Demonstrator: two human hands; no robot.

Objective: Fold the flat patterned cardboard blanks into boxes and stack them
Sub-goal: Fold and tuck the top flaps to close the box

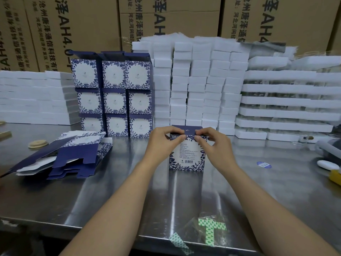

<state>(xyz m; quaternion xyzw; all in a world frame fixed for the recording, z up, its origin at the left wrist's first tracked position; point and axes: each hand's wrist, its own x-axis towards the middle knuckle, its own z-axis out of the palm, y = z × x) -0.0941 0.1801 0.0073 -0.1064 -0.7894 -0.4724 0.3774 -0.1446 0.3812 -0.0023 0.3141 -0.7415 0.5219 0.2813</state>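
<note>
1. Spreading across the foreground, a shiny stainless-steel worktop (110, 196) runs back to a wall of brown printed shipping cartons (73, 24). Stacks of white foam blocks (199, 85) line its rear.
2. Nine folded patterned boxes (114, 97) stand three wide and three high at the back left, beside the foam.
3. A loose pile of flat navy-and-floral cardboard blanks (73, 157) lies fanned on the left, just in front of that stack.
4. A blue-and-white floral cardboard box (187, 156) stands upright at mid-worktop, its barcode face toward the camera.
5. The left grip (162, 139) and right grip (212, 143) meet at the box's top front edge. Their fingers are curled, each pinching the navy lid flap. The fingers cover the flap's tab, so I cannot tell if it is tucked in.
6. Both forearms reach in from the near edge, angled inward.
7. Open steel shows in front of the box and between it and the blanks. To the right lie a round blue sticker (264, 165) and a white oval object (328, 165). Green-patterned tape strips (212, 230) sit on the near edge.
</note>
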